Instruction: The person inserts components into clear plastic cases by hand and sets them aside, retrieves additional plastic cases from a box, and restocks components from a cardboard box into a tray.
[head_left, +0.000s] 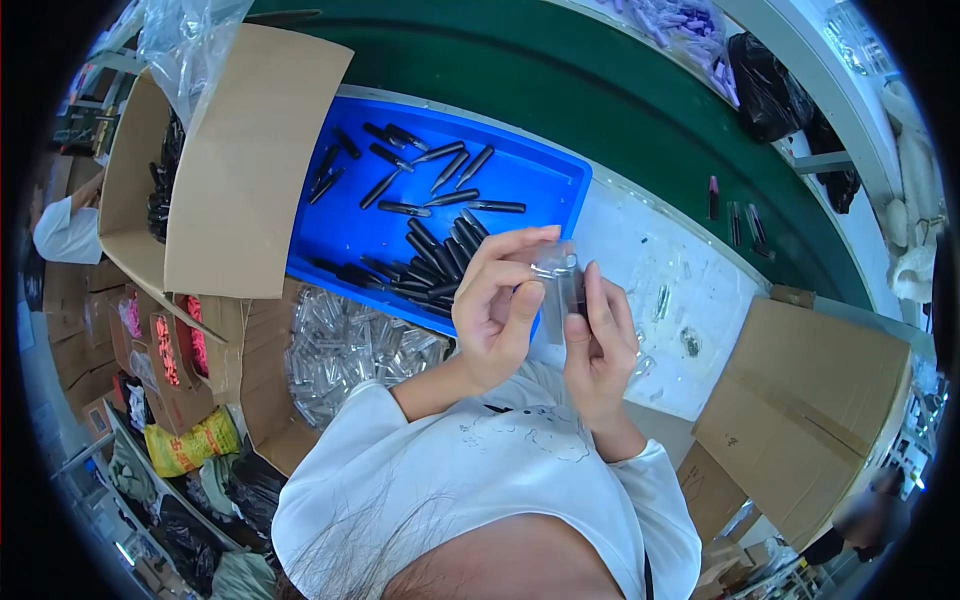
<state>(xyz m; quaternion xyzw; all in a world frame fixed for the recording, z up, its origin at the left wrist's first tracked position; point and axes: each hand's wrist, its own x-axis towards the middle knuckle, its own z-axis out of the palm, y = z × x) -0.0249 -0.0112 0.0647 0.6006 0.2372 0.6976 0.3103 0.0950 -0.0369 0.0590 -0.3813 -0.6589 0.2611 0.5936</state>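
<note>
Several clear plastic tubes stand bundled between my two hands, above the right end of the blue tray. My left hand pinches the bundle's left side with thumb and fingers. On the other side my right hand presses against it with thumb and fingers, beside a dark piece partly hidden by the fingers. The blue tray holds many black pens, some scattered, others heaped near its front edge. Loose clear tubes fill a cardboard box left of my body.
An open carton stands left of the tray, another carton at right. Three small tubes lie on the green belt. Black bags hang at upper right. A person is at far left, another at lower right.
</note>
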